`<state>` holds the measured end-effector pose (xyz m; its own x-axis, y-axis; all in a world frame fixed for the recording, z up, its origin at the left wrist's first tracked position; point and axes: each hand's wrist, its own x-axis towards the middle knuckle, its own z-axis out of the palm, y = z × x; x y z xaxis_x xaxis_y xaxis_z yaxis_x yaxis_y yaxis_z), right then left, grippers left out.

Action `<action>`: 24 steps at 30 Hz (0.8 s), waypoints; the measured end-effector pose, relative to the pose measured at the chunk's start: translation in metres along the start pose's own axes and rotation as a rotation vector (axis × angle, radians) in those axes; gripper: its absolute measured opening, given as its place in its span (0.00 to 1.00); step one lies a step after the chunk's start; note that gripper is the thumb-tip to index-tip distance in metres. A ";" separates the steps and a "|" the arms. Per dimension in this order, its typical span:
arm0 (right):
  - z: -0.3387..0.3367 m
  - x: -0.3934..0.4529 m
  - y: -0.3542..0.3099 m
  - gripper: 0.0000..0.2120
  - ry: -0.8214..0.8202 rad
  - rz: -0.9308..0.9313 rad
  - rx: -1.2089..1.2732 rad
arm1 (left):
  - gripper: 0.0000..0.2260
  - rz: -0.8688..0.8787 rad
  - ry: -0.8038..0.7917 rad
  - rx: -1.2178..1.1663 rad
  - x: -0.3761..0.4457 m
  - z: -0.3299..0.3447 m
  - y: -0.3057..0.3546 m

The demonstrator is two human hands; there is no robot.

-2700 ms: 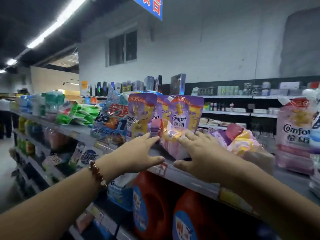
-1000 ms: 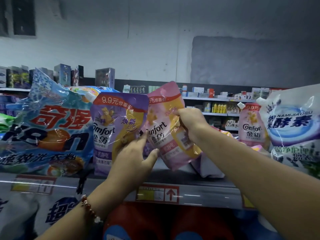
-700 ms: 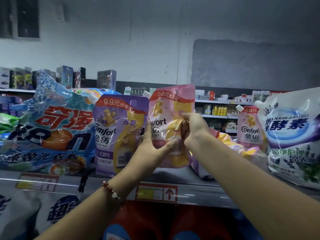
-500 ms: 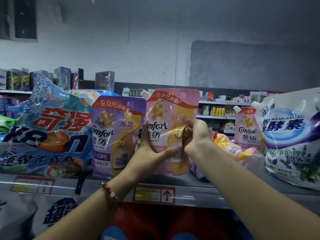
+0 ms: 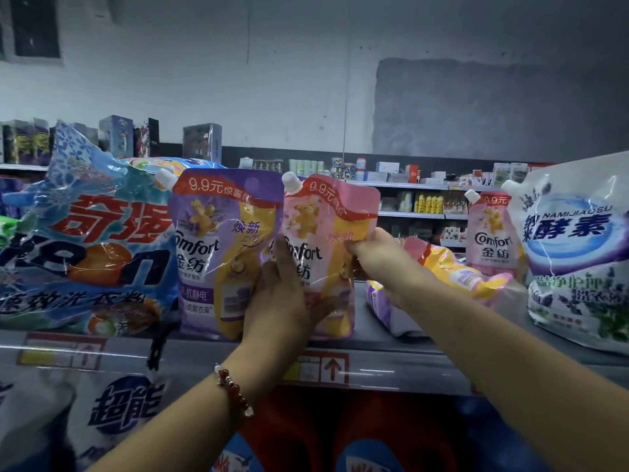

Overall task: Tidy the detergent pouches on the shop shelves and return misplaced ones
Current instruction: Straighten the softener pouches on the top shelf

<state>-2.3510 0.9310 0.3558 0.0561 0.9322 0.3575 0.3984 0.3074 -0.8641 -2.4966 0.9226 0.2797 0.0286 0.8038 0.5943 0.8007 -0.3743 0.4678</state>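
A person's two bare forearms reach up from the bottom of the frame to a shop shelf (image 5: 391, 367) that runs across the middle of the frame. Both hands hold one pink Comfort pouch (image 5: 328, 233), which stands upright at the centre of the frame with its base on the shelf and a white spout at its upper left corner.

The left hand (image 5: 282, 301), with a red bead bracelet (image 5: 235, 393) on its wrist, lies along the pouch's lower left side: the fingers run up its left edge and the thumb crosses its lower front, so its grip is closed around the pouch. The right hand (image 5: 377, 257) comes in from the lower right and pinches the pouch's right edge about halfway up, thumb on the front.

Touching the pink pouch on its left stands a purple Comfort pouch (image 5: 221, 247), also upright. Further left, a large blue washing powder bag (image 5: 85, 247) leans on the shelf. Just right of the hands, a pink and yellow pouch (image 5: 452, 270) lies flat on the shelf, partly behind the right forearm. Beyond it, another pink Comfort pouch (image 5: 490, 236) stands upright, and a big white and purple detergent bag (image 5: 578, 253) fills the right edge of the frame.

Under the shelf, red jugs (image 5: 306, 434) show at the bottom centre. Far shelves of small goods (image 5: 408, 195) line the grey back wall.
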 end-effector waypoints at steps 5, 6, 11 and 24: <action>0.000 0.000 0.011 0.16 0.025 -0.119 -0.045 | 0.53 -0.002 -0.008 0.059 -0.001 0.002 0.002; -0.001 -0.001 0.011 0.15 0.028 -0.153 -0.084 | 0.52 0.007 -0.012 0.060 -0.003 0.002 0.001; -0.014 -0.002 0.012 0.09 0.000 -0.226 -0.382 | 0.46 0.005 -0.071 0.159 -0.015 0.003 0.002; -0.098 -0.023 0.013 0.28 -0.119 -0.304 -1.399 | 0.33 0.559 0.029 0.404 -0.011 -0.012 0.048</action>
<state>-2.2576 0.8948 0.3714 -0.2403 0.8973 0.3702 0.9412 0.1220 0.3152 -2.4655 0.8896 0.3038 0.4905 0.5259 0.6948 0.8309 -0.5226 -0.1910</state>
